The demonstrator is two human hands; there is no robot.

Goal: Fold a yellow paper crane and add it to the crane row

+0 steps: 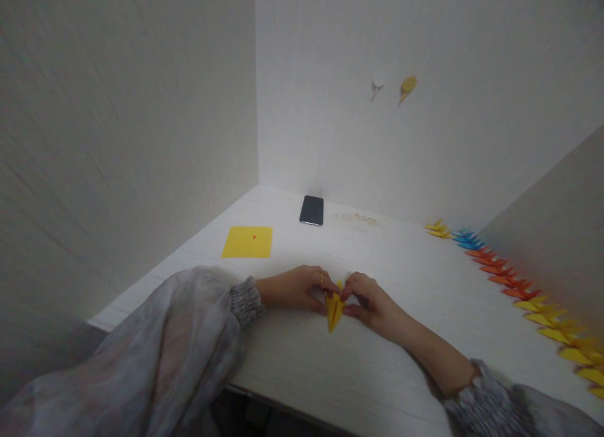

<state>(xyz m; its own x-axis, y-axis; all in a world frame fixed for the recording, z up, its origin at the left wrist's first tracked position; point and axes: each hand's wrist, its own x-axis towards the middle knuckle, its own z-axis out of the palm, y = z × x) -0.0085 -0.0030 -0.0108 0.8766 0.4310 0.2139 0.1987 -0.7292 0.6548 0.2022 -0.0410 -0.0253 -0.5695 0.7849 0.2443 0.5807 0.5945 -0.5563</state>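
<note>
A small piece of folded yellow origami paper (335,315) is held between my two hands over the white table, its narrow point toward me. My left hand (302,288), with a ring on one finger, pinches its left side and upper part. From the right, my right hand (370,301) grips the other edge between thumb and fingers. The fingertips of both hands nearly meet at the top of the paper and hide part of it. Farther left lies a flat yellow paper sheet (248,242) with a small red mark on it.
A dark phone (312,210) lies near the back wall. Along the right side runs a row of folded paper cranes: yellow (438,230), blue (467,239), orange-red (503,273) and more yellow (561,332). Two hooks (408,84) are on the back wall. The white table (302,368) ends close to me.
</note>
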